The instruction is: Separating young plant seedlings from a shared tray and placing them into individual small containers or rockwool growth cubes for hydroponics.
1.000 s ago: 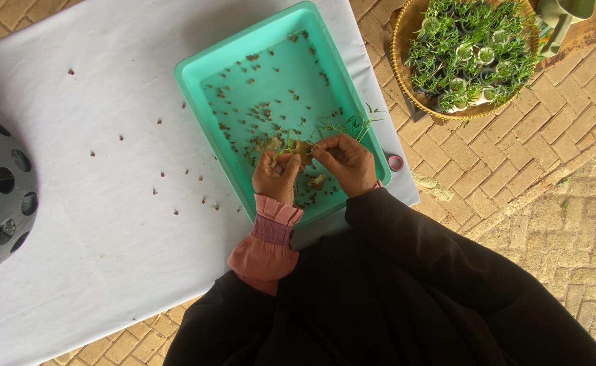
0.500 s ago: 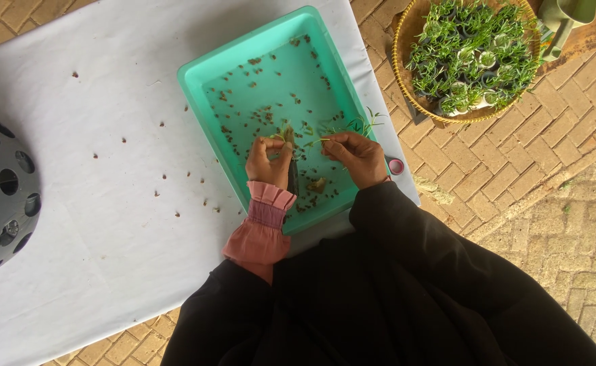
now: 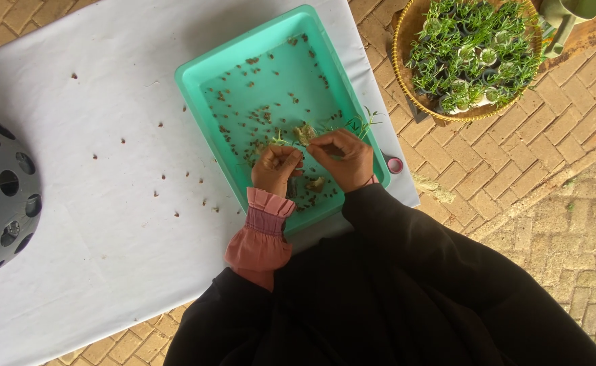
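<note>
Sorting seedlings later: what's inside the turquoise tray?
Brown bits scattered over the turquoise tray, pale clumps, thin green sprouts. Both hands cover whatever lies beneath them.

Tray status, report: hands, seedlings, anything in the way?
Both hands, left and right, over the teal tray, pinching small seedlings. Grip detail too small to confirm. Loose bits scattered in tray; nothing blocking.

Grey holed pot [image 3: 0,196] cut off by left edge, watering can [image 3: 569,17] by top
</note>
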